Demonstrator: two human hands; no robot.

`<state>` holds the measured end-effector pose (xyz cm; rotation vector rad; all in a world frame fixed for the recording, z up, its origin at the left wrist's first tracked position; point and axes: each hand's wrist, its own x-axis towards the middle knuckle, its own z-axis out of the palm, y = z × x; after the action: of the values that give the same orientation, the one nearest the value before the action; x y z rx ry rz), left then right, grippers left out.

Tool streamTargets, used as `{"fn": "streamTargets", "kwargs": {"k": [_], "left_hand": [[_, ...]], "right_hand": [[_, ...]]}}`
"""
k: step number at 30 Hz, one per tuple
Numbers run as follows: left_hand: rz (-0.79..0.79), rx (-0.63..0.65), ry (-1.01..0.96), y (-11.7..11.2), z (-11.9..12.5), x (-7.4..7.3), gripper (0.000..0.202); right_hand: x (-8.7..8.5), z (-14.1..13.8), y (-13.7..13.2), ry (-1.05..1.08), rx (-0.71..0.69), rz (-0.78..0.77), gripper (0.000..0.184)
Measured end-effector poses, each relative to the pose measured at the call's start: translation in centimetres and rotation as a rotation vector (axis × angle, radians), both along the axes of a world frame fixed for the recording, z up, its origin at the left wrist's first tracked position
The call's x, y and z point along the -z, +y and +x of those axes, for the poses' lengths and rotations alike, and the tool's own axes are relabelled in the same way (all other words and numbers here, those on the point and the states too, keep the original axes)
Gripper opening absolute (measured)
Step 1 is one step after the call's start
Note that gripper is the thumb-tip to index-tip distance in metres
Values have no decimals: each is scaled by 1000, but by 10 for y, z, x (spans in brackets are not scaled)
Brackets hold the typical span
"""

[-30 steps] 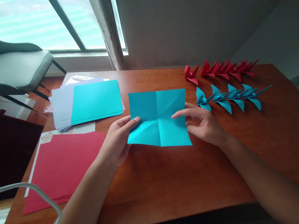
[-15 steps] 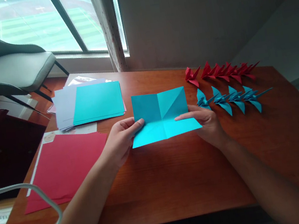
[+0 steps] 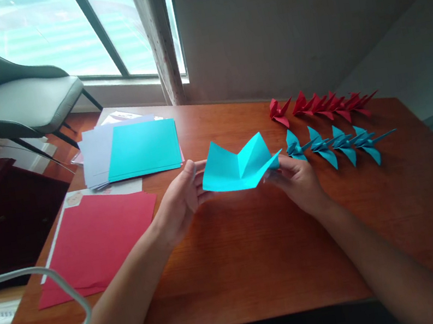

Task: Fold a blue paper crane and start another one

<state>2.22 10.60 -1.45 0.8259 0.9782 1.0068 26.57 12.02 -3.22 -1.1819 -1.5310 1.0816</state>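
A creased turquoise sheet of paper (image 3: 232, 175) is up off the table, bent along its folds with two corners standing up at the back. My right hand (image 3: 296, 176) grips its right side, thumb below and fingers partly behind the paper. Beside the left edge is my left hand (image 3: 185, 193), thumb raised and fingers stretched out, their tips touching or just behind the paper. Several turquoise folded cranes (image 3: 344, 143) stand in a row to the right. Behind them runs a row of red folded cranes (image 3: 323, 105).
Turquoise paper sheets (image 3: 143, 147) lie over white ones (image 3: 94, 156) at the back left. Red sheets (image 3: 100, 239) lie nearer on the wooden table (image 3: 255, 271). A pale curved tube (image 3: 70, 291) crosses the lower left. A chair (image 3: 24, 103) stands by the window.
The turquoise sheet has tipped and bent, its back corners now spread into a V. My left thumb has lifted off the paper, and my right fingers have moved from its top to its right edge.
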Motion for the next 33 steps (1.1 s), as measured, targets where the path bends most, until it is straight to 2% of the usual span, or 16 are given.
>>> {"fn": "streamTargets", "kwargs": {"k": [4, 6, 8, 10, 12, 17, 20, 22, 26, 28, 31, 33], "left_hand": [[95, 97, -69, -4, 3, -1, 95], [91, 89, -14, -6, 6, -1, 114], [89, 38, 83, -7, 10, 0, 120], [107, -14, 165, -8, 13, 0, 114], [118, -34, 201, -8, 14, -1, 100], [135, -124, 152, -4, 14, 0, 58], [176, -167, 187, -2, 12, 4, 40], [205, -179, 222, -1, 12, 5, 34], [291, -167, 265, -2, 11, 6, 28], [355, -151, 293, -2, 11, 8, 25], [462, -130, 345, -2, 11, 13, 22], [507, -118, 392, -4, 11, 16, 33]], "right_hand": [[1, -3, -2, 39, 33, -73, 24], [0, -4, -4, 37, 48, -73, 26], [-2, -5, -5, 34, 36, -65, 30], [-3, -5, -6, 38, -7, -57, 30], [-1, -4, -7, 55, -57, -55, 27], [10, -1, -6, 77, -114, -61, 28], [13, 0, -6, 45, -128, -37, 28], [12, -1, -7, 35, -127, -36, 36], [7, -3, -9, 63, -98, -74, 70], [6, -4, -10, 100, -96, -91, 81], [7, -6, -9, 173, -75, -101, 84], [7, -5, -8, 195, -38, -107, 80]]}}
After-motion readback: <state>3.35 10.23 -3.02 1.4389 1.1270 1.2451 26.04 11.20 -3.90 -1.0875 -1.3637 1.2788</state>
